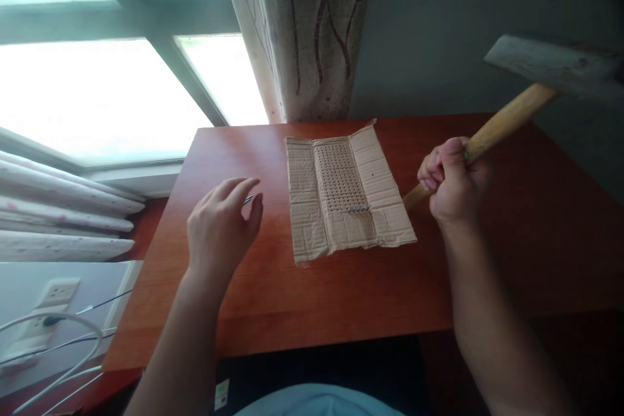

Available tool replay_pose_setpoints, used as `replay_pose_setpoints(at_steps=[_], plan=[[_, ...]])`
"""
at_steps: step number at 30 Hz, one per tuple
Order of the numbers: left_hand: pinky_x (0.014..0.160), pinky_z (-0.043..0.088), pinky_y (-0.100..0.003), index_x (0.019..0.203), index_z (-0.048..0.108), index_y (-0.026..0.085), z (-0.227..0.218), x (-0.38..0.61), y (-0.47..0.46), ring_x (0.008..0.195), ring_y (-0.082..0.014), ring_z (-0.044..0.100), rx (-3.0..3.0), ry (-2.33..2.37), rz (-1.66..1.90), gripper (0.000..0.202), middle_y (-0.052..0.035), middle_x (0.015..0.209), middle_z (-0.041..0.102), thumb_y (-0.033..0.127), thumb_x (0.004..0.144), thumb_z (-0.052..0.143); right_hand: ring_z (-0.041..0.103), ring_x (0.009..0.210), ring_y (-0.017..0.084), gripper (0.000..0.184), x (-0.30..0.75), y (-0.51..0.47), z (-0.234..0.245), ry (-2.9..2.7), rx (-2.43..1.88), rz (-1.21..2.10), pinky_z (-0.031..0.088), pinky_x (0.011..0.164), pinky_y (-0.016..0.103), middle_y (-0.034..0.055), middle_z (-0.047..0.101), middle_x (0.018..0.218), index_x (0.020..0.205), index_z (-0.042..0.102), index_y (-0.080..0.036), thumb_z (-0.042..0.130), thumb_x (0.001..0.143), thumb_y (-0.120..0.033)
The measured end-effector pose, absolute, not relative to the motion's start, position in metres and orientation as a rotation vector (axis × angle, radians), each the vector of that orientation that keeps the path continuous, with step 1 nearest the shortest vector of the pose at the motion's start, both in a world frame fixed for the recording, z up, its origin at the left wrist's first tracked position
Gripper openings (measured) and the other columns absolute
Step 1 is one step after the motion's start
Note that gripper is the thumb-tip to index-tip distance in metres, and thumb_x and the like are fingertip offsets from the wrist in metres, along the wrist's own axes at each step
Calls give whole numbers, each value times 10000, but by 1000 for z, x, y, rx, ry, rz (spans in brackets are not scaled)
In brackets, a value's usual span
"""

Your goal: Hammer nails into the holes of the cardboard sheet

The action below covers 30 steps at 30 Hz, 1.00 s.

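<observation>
My right hand (458,179) is wrapped round the wooden handle of a hammer (511,118), raised over the right side of the table. Its grey metal head is at the upper right, slightly blurred. Off to the left, my left hand (224,224) hovers above the table with thumb and forefinger curled round a thin, shiny nail (248,199). Between the hands lies a creased sheet of cardboard (307,224) with a grid of small holes (338,175). A short row of silvery metal pieces (359,208) stands along the grid's near edge.
The reddish-brown wooden table (273,312) has its near edge close to my body. Behind it are a patterned curtain (322,32) and a dark wall. A window (97,97) is at the left, with a wall socket (58,292) and cables (73,318) below.
</observation>
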<state>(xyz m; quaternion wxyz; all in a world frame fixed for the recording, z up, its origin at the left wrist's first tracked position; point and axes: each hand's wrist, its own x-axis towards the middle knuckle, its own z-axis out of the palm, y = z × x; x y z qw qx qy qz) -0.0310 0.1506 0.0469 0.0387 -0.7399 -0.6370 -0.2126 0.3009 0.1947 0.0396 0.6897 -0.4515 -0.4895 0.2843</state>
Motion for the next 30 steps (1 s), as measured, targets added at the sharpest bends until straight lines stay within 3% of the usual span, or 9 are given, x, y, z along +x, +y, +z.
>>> replay_pose_setpoints(at_steps=[3,6,14,20,30], plan=[[742,515,-412,1187,700,239,42,-61,163,976,-329,700,-2121,-2207,-268,332,-113,1173,733,390,974,496,302,386,93,538,302,193,36,-1097,-1039,617,243,382,279,-75,303,493,638,372,-251,674,870,-631],[719,492,-405,1139,688,261,37,-82,166,985,-333,702,-2103,-2334,-112,311,-109,1149,742,413,968,478,308,389,93,531,302,191,35,-1110,-1033,613,240,386,278,-75,306,490,640,378,-250,679,868,-623],[647,456,-382,975,680,267,30,-93,165,872,-309,709,-2149,-2401,-77,215,-82,995,776,413,919,533,315,405,105,516,301,192,32,-1119,-1069,575,256,397,287,-70,324,496,664,369,-260,660,870,-633],[690,468,-376,1025,689,261,28,-93,170,905,-300,707,-2195,-2359,-62,277,-90,1050,758,448,945,501,312,404,105,527,301,190,31,-1129,-1073,559,258,394,284,-71,312,497,668,355,-261,640,874,-654],[690,452,-396,951,683,224,23,-90,179,873,-323,687,-2279,-2283,27,297,-124,1049,712,422,930,462,324,404,100,510,301,191,33,-1127,-1012,584,253,397,281,-66,328,486,632,393,-249,666,889,-595]])
